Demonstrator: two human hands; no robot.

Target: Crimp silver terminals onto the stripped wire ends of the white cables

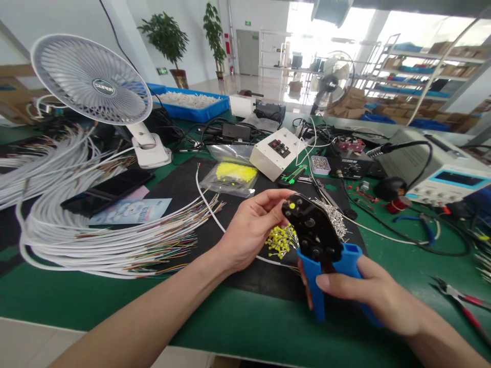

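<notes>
Blue-handled crimper point(314, 230) clasped in the right hand point(378, 294), left hand point(247, 227) at its head, fingertips point(275, 216) half-hidden, hold unclear

We are in an electronics workshop: crimping tool point(312, 230) near, bundled white cables point(126, 250) left and bench instrument point(460, 176) right at our green workbench point(215, 327), stocked shelves point(437, 56) far right.

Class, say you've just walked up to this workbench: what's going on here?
The person's right-hand grip holds a blue-handled crimping tool, its handles spread apart. The left-hand grip is up at the tool's black head; whatever it may be pinching is hidden. Nearby, a heap of yellow-ended terminals lies on a black mat, and a bundle of white cables lies to the left.
</notes>
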